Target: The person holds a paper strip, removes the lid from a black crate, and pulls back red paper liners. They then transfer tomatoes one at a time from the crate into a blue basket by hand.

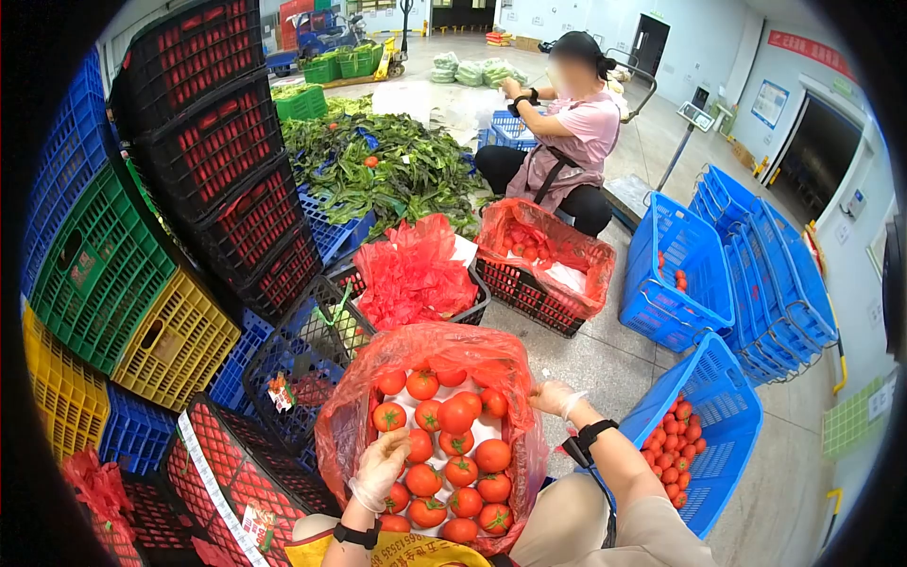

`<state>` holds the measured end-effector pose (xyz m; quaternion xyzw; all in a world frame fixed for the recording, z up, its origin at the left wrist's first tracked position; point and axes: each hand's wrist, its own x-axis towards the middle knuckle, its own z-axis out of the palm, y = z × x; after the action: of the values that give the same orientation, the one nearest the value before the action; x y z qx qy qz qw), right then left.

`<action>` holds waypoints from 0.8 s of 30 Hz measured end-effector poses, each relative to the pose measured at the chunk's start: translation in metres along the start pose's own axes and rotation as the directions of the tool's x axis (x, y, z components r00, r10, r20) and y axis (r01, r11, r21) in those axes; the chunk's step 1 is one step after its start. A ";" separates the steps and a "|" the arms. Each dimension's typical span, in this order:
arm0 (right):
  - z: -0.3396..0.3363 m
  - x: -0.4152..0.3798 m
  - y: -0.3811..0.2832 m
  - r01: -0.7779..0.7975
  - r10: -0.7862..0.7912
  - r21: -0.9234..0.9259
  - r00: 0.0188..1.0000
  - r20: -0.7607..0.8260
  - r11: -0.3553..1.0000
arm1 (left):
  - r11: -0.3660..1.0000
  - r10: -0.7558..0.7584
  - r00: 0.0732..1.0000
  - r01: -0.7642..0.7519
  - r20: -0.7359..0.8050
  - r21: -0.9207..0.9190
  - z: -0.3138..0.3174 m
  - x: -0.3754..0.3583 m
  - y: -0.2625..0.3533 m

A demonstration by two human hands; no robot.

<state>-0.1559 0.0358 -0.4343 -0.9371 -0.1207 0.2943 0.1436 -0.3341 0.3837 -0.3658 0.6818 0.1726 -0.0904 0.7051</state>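
Red tomatoes (460, 471) lie in rows on white padding inside a crate lined with a red plastic bag (331, 416). My left hand (383, 465), in a pale glove, reaches over the left side of the crate, its fingertips curled against a tomato at the left edge. At the crate's right side is my right hand (556, 399), also gloved, its fingers bent close to the bag's edge; whether they hold anything is too small to tell. To the right, a blue basket (735, 425) contains many smaller-looking tomatoes (673, 449).
Stacked black crates (213, 142) and coloured crates (99, 274) rise at the left. Ahead are red bags (416, 274) and a lined crate (543, 307) near a seated co-worker (576, 142). Blue baskets (675, 274) stand at the right, leafy greens (378, 165) behind.
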 end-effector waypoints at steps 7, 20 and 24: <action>0.001 -0.001 0.000 0.003 -0.003 0.024 1.000 0.000 1.000 | 1.000 0.008 1.000 -0.007 -0.028 0.031 0.000 -0.001 0.001; 0.014 0.010 0.007 0.012 -0.012 0.013 1.000 -0.017 1.000 | 1.000 0.019 1.000 -0.019 0.006 0.019 -0.004 0.000 -0.003; 0.011 0.006 0.003 0.008 -0.007 0.018 1.000 -0.008 1.000 | 1.000 0.019 1.000 -0.019 -0.002 0.025 -0.003 0.000 -0.004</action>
<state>-0.1575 0.0376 -0.4473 -0.9365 -0.1210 0.2911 0.1538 -0.3357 0.3864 -0.3694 0.6923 0.1656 -0.0852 0.6972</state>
